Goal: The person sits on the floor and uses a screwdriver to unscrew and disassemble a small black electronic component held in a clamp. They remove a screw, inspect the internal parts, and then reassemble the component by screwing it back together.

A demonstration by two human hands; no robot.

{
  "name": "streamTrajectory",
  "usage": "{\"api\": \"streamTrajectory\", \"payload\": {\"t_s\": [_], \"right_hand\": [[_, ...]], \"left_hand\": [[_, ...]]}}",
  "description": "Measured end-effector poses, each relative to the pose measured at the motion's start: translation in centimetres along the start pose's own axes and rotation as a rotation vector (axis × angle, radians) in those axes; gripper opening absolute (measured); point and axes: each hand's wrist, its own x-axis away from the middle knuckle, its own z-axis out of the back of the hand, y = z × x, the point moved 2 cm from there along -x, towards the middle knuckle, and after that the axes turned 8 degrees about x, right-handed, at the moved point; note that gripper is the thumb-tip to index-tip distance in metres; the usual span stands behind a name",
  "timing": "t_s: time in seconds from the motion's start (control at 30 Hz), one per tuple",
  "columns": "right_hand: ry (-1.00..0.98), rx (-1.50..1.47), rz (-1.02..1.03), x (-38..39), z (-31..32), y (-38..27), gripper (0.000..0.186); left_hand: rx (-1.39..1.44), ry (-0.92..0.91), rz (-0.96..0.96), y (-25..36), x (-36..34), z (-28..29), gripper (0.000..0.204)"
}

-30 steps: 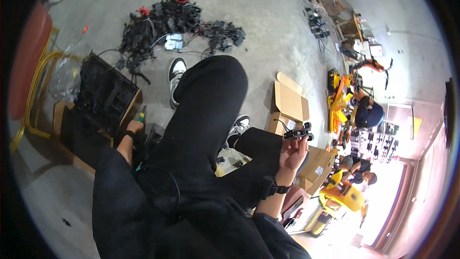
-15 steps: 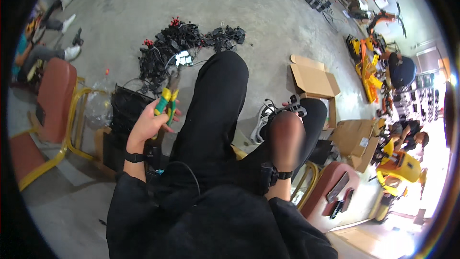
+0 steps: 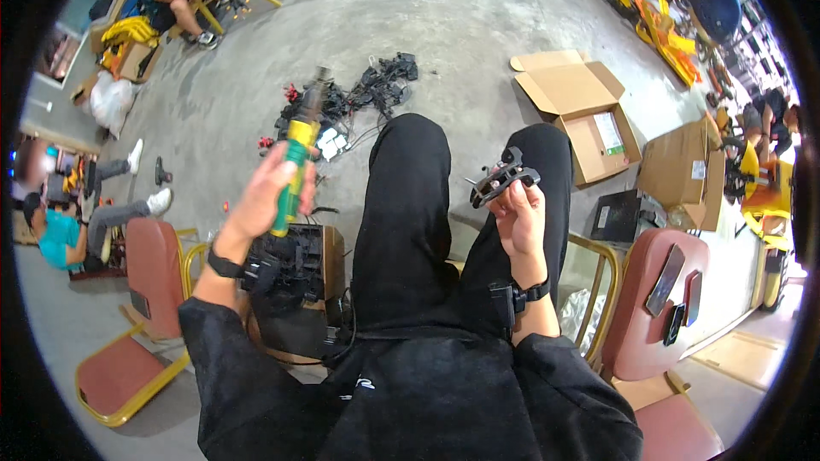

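Note:
My left hand (image 3: 265,196) is wrapped round the green and yellow handles of a pair of pliers (image 3: 297,154); motion blurs the metal jaws, which point away from me. Over my right thigh, my right hand (image 3: 519,226) pinches a small black frame-like part (image 3: 506,181) with openings and a thin piece sticking out at its left. I cannot make out its exact kind. Beyond my knees lies a heap of black parts and cables (image 3: 384,85) with red bits and a white piece. Below my left forearm stands a cardboard box (image 3: 333,260) holding more black parts.
An open cardboard box (image 3: 589,141) lies right of my knees, beside a larger brown carton (image 3: 679,166) and a black box (image 3: 623,215). Reddish chairs (image 3: 152,265) stand on both sides; phones (image 3: 664,280) rest on the right one. Other people sit at the left.
The view has shifted and widened around my lap. My right hand now holds the black part up in plain sight above my thigh. The pliers stay in my left hand, now swung upright.

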Motion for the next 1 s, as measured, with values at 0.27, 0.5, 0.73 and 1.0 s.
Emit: {"api": "streamTrajectory", "payload": {"t_s": [0.27,0.5,0.73,1.0], "right_hand": [[-0.032,0.006,-0.080,-0.2,-1.8,0.5,0.030],[-0.130,0.165,-0.081,0.2,0.3,1.2,0.041],[-0.184,0.286,-0.067,0.7,-0.2,0.5,0.037],[-0.251,0.266,-0.117,0.4,-2.1,0.7,0.038]], "left_hand": [[-1.139,0.470,-0.313,4.1,1.1,-3.9,0.036],[-1.033,0.406,-0.243,-5.3,-2.1,-14.8,0.039],[-0.991,0.308,-0.024,-6.0,-3.2,-15.5,0.039],[-0.985,0.323,-0.015,-6.4,-2.1,-15.1,0.036]]}}
